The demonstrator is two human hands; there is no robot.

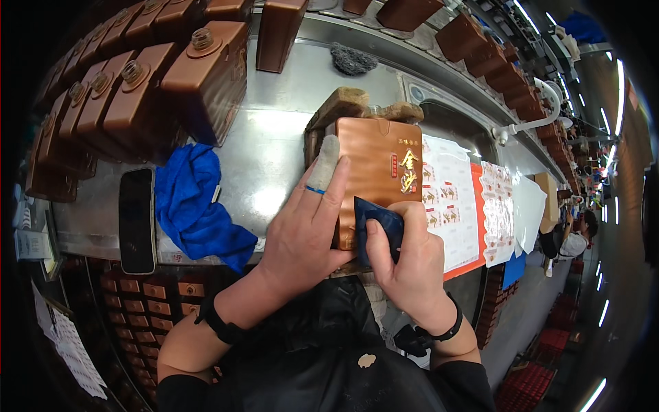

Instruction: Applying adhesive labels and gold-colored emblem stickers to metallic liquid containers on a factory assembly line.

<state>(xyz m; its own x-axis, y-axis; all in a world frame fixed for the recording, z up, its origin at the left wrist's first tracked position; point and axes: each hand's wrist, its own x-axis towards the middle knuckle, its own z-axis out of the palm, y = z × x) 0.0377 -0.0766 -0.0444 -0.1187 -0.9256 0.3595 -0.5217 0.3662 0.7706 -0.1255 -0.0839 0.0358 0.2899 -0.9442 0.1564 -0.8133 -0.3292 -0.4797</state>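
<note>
A copper-brown rectangular bottle (374, 147) with gold and red decals lies in front of me, its clear threaded neck pointing away. It rests on a support with brown padded blocks (343, 104). My left hand (307, 209) lies against the bottle's left side, fingers stretched out, with a pale cot over one fingertip and a blue band below it. My right hand (410, 255) grips a dark blue flat scraper (379, 221). The scraper's edge touches the lower part of the bottle's face.
Several copper bottles (206, 82) stand at the left. A blue cloth (195, 206) and a phone (138, 220) lie left of my hands. Decal sheets (449, 206) lie right, by a sink (453, 123) with a white faucet (542, 113). Black mesh (353, 60) sits behind.
</note>
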